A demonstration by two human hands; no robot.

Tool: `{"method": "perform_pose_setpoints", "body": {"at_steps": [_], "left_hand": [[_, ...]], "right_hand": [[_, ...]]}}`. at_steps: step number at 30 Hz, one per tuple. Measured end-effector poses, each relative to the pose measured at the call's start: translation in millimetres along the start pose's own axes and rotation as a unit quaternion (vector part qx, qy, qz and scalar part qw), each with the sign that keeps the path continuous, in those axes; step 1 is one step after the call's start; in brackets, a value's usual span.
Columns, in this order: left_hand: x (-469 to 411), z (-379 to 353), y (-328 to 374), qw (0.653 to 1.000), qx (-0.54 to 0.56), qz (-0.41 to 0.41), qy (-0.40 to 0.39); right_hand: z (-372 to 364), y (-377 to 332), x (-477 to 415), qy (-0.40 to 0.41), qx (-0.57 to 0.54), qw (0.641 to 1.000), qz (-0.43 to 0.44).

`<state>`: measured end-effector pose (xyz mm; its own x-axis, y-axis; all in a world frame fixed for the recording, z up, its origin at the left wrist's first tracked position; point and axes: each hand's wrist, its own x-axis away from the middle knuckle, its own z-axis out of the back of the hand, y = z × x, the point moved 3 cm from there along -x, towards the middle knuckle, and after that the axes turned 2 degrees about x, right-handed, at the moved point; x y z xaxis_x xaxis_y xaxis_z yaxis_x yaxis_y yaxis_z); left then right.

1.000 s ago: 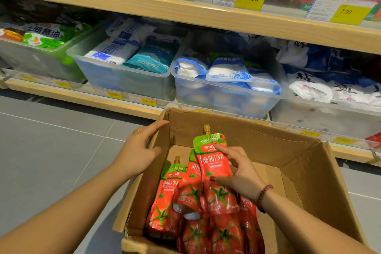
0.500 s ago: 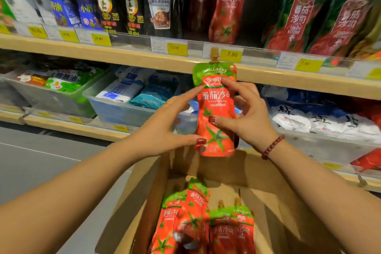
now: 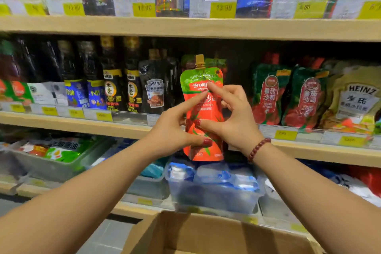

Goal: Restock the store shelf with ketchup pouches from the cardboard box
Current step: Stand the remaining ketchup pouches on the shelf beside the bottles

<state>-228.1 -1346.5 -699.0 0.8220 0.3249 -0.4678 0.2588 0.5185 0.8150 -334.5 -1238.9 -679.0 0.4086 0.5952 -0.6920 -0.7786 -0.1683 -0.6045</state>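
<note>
I hold one red and green ketchup pouch (image 3: pixel 203 80) with a gold cap upright in front of the middle shelf (image 3: pixel 82 125). My left hand (image 3: pixel 173 130) pinches its lower left edge, thumb on the front. My right hand (image 3: pixel 233 117) grips its right side, with the index finger on the label. Behind the pouch is a dark gap on the shelf where the top of another such pouch shows. The cardboard box (image 3: pixel 206 231) is below at the bottom edge; its inside is out of view.
Dark sauce bottles and Heinz pouches (image 3: pixel 154 90) stand left of the gap, green and red tomato packs (image 3: pixel 270 93) to its right. A higher shelf (image 3: pixel 185 27) carries more goods. Clear bins (image 3: pixel 214 189) of bagged goods fill the lowest shelf. Grey floor lies at the lower left.
The pouch has been lifted out of the box and up to the middle shelf. My left hand left the box flap and joined the right on the pouch. The view tilted upward.
</note>
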Motion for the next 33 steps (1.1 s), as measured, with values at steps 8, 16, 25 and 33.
{"method": "perform_pose_setpoints", "body": {"at_steps": [8, 16, 25, 33], "left_hand": [[-38, 12, -7, 0.998, 0.029, -0.01, 0.051], [-78, 31, -15, 0.995, -0.044, 0.004, 0.091], [-127, 31, -48, 0.985, -0.13, -0.009, 0.112], [-129, 30, -99, 0.972, -0.187, 0.081, 0.113]], "right_hand": [[9, 36, -23, 0.018, -0.015, 1.0, 0.002], [26, 111, 11, -0.031, 0.457, 0.889, -0.011], [18, 119, 13, 0.059, 0.476, 0.877, 0.041], [18, 119, 12, 0.057, 0.472, 0.879, 0.037]]}}
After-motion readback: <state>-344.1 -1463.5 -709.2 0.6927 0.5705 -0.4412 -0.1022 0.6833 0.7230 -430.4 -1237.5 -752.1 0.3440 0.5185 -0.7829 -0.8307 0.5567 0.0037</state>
